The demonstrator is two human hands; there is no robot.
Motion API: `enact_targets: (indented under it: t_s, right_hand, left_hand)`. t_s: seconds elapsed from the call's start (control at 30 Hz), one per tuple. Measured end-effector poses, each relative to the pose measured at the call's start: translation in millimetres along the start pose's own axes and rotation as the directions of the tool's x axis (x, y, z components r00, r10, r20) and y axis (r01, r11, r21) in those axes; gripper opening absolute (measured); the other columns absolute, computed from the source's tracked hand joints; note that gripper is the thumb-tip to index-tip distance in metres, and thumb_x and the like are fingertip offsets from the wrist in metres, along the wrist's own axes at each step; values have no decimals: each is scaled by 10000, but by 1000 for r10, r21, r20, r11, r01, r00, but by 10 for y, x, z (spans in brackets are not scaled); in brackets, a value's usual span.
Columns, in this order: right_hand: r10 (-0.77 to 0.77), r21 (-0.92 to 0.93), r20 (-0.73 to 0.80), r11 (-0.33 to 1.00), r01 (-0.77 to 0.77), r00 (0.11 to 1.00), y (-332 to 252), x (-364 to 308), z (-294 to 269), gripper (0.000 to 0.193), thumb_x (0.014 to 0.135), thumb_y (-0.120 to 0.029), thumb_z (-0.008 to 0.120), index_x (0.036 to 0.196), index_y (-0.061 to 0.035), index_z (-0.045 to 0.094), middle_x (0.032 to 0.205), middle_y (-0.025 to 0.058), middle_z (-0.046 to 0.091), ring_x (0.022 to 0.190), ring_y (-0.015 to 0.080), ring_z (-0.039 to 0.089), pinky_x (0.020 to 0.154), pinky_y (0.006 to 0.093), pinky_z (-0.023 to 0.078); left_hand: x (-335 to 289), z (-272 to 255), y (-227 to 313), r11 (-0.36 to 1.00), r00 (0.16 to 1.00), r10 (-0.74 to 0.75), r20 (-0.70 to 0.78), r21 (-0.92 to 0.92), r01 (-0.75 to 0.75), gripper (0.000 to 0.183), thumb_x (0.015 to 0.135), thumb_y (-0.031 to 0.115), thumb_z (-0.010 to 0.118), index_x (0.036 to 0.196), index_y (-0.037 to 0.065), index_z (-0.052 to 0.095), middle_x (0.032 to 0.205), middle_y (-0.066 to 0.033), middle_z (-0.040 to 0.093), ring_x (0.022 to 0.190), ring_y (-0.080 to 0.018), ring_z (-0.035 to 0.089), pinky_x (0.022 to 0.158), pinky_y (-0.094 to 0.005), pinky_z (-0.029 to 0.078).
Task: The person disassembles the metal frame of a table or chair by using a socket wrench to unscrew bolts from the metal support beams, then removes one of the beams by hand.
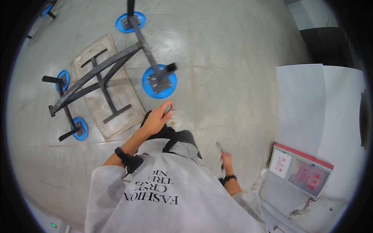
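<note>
My left hand (156,119) is closed in a pinch on a small metal ring-shaped piece (174,106), just on the near side of a blue round stool seat (148,84). That seat belongs to an upturned table-and-stool unit with a dark metal frame (93,72), its pale tabletop (120,95) face down on the floor. Low on the right, my right hand (227,160) grips a slim grey metal tool (219,146); blur hides its exact kind. That hand is well apart from the frame.
More blue seats lie under the frame's other ends, such as the far seat (119,25) and the near-left seat (81,130). At right, a red-topped fire equipment box (301,171) stands against the white wall. Part of another frame (47,10) shows at the upper left.
</note>
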State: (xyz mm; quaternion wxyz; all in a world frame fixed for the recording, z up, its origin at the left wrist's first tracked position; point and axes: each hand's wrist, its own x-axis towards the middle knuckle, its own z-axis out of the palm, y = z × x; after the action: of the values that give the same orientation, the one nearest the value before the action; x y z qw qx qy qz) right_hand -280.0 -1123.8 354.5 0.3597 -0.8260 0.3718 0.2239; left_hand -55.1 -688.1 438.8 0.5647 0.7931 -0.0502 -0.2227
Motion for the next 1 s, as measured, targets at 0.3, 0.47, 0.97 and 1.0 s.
enact_targets:
  t_s: [0.3, 0.47, 0.97, 1.0]
  right_hand:
    - [-742, 535, 30, 578, 616, 670, -4346, 2179, -2052, 311, 817, -124, 500, 1030, 79, 601, 668, 51, 544, 638, 132, 508, 650, 264, 428]
    - [-790, 274, 226, 614, 741, 571, -5075, 3032, -2190, 369, 781, -68, 509, 1102, 94, 595, 661, 47, 555, 612, 110, 515, 606, 242, 428]
    - [-364, -71, 856, 622, 779, 369, -6899, 4759, -1191, 318, 744, -64, 572, 1031, 57, 638, 631, -14, 513, 575, 58, 451, 522, 214, 361]
    - [-311, -135, 886, 535, 834, 343, -7096, 4757, -1091, 314, 743, -67, 580, 1026, 54, 639, 626, -20, 507, 574, 56, 445, 520, 211, 356]
  left_hand:
    - [1989, 937, 379, 998, 990, -68, -121, -8, 68, 230, 912, 153, 454, 1085, 16, 521, 739, -211, 584, 709, -370, 587, 642, -414, 447]
    - [2996, 1140, 400, 973, 867, -229, -443, -86, 213, 167, 861, 57, 444, 1017, 1, 469, 655, -169, 580, 665, -335, 599, 611, -397, 445]
    - [4125, 564, -25, 811, -109, -514, -851, -524, 259, 331, 837, 82, 473, 1145, 97, 594, 828, -218, 601, 814, -386, 598, 691, -440, 461]
    - [4132, 467, -73, 797, -144, -535, -833, -554, 240, 331, 837, 82, 473, 1145, 97, 594, 828, -218, 601, 814, -386, 598, 691, -440, 461]
